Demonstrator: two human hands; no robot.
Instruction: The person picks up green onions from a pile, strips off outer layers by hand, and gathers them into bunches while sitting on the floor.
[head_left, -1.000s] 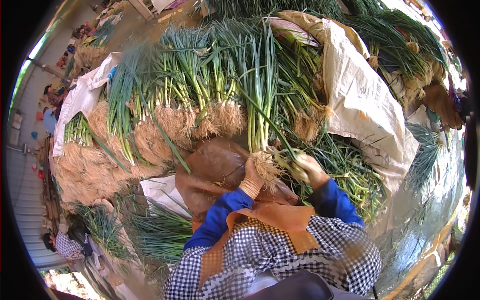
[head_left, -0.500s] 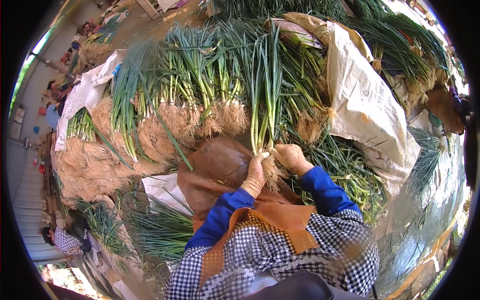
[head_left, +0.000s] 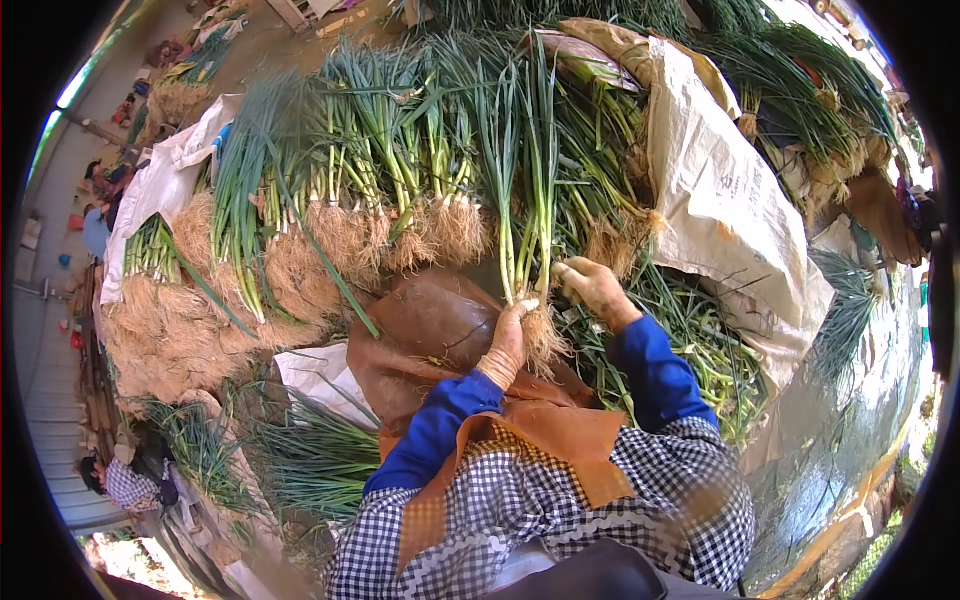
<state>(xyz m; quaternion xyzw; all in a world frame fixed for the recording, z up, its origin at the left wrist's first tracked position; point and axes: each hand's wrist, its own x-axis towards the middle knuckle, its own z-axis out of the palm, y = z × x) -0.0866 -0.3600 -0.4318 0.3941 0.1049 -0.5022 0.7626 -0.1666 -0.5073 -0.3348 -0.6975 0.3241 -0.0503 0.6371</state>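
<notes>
My left hand (head_left: 506, 340) is wrapped round the white base of a small bunch of green onions (head_left: 527, 220). Their long leaves point away from me, and the pale roots (head_left: 543, 342) hang beside the fingers over my lap. Just right of the stems, my right hand (head_left: 597, 292) has its fingers curled together. Whatever is between those fingertips is too small or hidden to make out. A brown waterproof apron (head_left: 440, 320) covers my knees beneath the bunch.
Rows of green onions with thick root mats (head_left: 165, 335) lie ahead and left. A white woven sack (head_left: 715, 190) drapes over onions at right. Loose leaves and trimmings (head_left: 670, 340) lie by my right arm. More onions (head_left: 320, 455) lie at left; another person (head_left: 130, 480) is beyond.
My right hand has drawn off the base of the bunch, a little up and to the right. The left hand keeps its grip in nearly the same spot.
</notes>
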